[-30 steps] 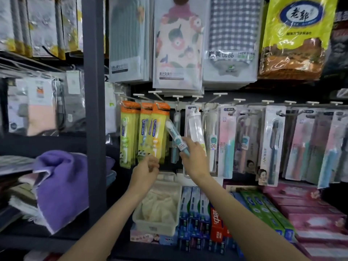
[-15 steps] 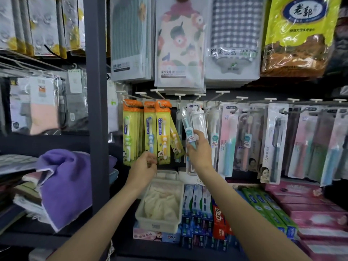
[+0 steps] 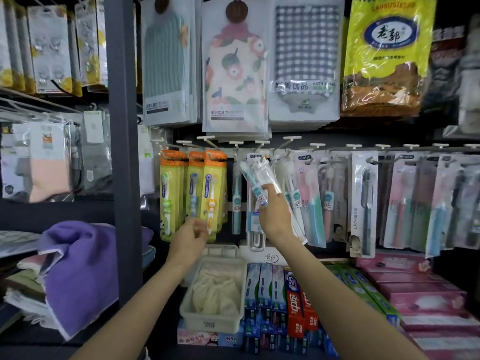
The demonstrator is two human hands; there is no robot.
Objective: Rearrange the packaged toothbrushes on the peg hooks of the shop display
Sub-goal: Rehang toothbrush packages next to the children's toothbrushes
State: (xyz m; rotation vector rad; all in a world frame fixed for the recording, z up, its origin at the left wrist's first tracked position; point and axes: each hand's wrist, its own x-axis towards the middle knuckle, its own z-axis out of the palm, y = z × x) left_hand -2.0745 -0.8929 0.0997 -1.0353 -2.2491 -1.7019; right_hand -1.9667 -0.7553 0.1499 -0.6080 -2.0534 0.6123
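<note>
My right hand (image 3: 273,215) grips a clear-packed teal toothbrush (image 3: 255,178), tilted with its top against the white peg hooks (image 3: 262,145) at the middle of the rail. More clear-packed brushes (image 3: 292,193) hang just right of it. My left hand (image 3: 191,236) hovers with loosely curled fingers at the lower edge of the yellow-and-orange children's toothbrush packs (image 3: 211,193), which hang straight on the left hooks. I cannot tell whether its fingertips touch the front pack. Pink and teal toothbrush cards (image 3: 311,201) fill the hooks to the right.
A dark shelf post (image 3: 122,152) stands left of the display, with a purple towel (image 3: 78,268) beside it. Below the hooks sit a white basket of cloth (image 3: 192,315) and boxed toothpaste (image 3: 296,305). Bagged towels (image 3: 235,74) hang above the rail.
My right hand has raised the clear-packed toothbrush from a low slant up to the hooks. The yellow packs that my left hand held aslant now hang straight, and its fingers have loosened.
</note>
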